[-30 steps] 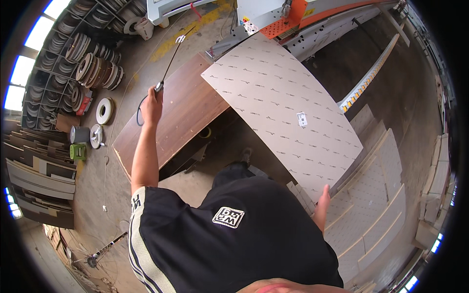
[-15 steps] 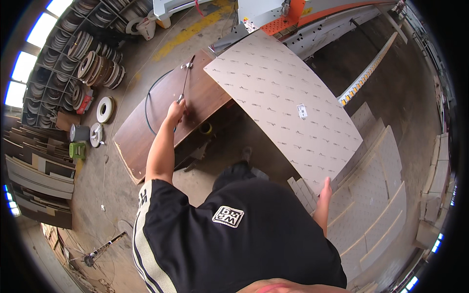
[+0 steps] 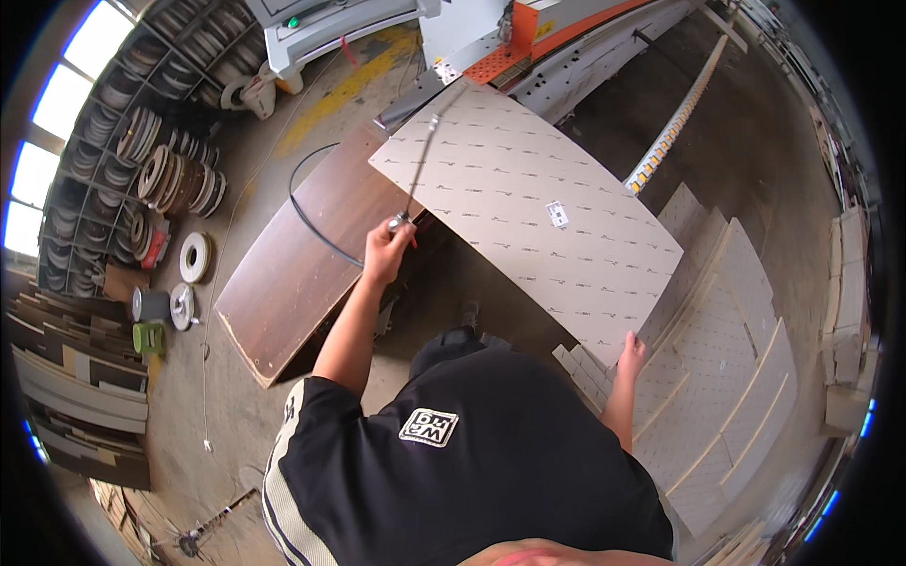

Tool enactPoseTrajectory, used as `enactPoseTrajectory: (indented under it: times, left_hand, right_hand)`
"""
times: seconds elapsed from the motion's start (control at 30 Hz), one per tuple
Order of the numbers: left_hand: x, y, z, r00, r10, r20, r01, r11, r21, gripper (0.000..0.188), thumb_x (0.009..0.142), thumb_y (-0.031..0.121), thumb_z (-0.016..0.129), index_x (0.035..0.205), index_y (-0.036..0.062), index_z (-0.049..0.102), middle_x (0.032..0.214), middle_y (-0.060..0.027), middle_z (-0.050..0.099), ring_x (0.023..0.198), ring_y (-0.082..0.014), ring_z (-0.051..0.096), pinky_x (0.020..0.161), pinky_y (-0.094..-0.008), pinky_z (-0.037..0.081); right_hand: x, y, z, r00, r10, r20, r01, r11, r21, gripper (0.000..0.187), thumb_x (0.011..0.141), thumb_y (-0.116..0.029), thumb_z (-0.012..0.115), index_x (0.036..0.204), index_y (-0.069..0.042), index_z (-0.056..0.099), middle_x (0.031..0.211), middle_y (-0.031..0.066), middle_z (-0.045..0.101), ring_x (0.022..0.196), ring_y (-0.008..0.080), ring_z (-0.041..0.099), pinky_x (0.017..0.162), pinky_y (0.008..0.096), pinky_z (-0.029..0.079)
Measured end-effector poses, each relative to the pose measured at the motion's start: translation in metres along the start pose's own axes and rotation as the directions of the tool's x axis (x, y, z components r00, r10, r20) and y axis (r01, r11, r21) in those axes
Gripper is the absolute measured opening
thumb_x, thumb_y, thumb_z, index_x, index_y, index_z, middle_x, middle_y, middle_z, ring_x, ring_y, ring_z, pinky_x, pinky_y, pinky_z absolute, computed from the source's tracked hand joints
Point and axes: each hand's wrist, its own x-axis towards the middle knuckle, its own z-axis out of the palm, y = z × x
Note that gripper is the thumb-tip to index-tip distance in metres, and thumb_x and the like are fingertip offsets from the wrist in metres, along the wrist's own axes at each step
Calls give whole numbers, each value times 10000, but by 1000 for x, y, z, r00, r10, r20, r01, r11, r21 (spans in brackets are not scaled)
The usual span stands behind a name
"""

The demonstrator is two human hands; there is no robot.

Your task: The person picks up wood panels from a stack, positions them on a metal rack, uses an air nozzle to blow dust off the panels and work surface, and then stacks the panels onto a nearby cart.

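My left hand (image 3: 385,253) is closed round the handle of a long-nozzled air blow gun (image 3: 421,168). Its thin nozzle reaches over the far left part of a large pale panel (image 3: 500,189) with rows of small print and a white label. A dark air hose (image 3: 319,233) loops from the gun across a brown wood-grain table top (image 3: 274,269). My right hand (image 3: 631,355) grips the panel's near right corner, thumb on top; the fingers underneath are hidden. The panel's far left part overlaps the brown top, and its far end lies by an orange and grey machine.
The orange and grey machine (image 3: 566,38) stands beyond the panel. Stacked pale boards (image 3: 727,377) lie to the right, below a yellow-and-white toothed strip (image 3: 675,123). On the left are racks of edge-band rolls (image 3: 175,179), a green crate (image 3: 148,337) and stacked dark boards (image 3: 75,377).
My left hand has moved right and nearer me, swinging the blow gun from above the brown top to over the panel. The hose followed. My right hand keeps hold of the corner.
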Motion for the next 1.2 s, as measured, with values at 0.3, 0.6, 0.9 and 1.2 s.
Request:
enactPoseTrajectory:
  times: [0.3, 0.6, 0.9, 1.2]
  left_hand:
    - [-60, 19, 86, 938, -40, 343, -35, 977, 209, 275, 920, 285, 785, 980, 24, 722, 695, 0, 636, 660, -60, 549, 608, -276, 462]
    - [-102, 53, 133, 838, -57, 542, -99, 962, 254, 281, 931, 291, 764, 1028, 29, 737, 864, -72, 684, 761, -155, 658, 649, -304, 491]
    - [-80, 35, 78, 702, -522, 485, 308, 836, 454, 291, 1036, 309, 589, 1183, 58, 582, 892, -30, 673, 726, -104, 640, 526, -287, 529]
    - [106, -30, -31, 886, -420, -196, 419, 547, 725, 396, 1018, 401, 550, 1002, 7, 514, 674, -125, 594, 481, -249, 565, 427, -444, 439]
  right_hand:
    - [-64, -187, 37, 810, -553, 195, 489, 820, 296, 449, 1041, -199, 591, 1455, -46, 506, 1506, 129, 504, 1328, 290, 526, 1105, 426, 432]
    - [-157, -273, 112, 361, -603, 711, 478, 774, 414, 293, 1090, -278, 516, 1119, -44, 689, 998, 66, 753, 940, 150, 709, 874, 313, 542]
    - [-166, -206, 123, 395, -410, 822, 594, 797, 112, 534, 1028, -502, 553, 1348, -76, 579, 1318, 105, 681, 1110, 226, 695, 950, 357, 530]
    - [-100, -120, 37, 870, -405, 281, 422, 907, 0, 359, 974, -270, 683, 1257, -54, 634, 1164, 99, 743, 1013, 214, 720, 893, 348, 548]
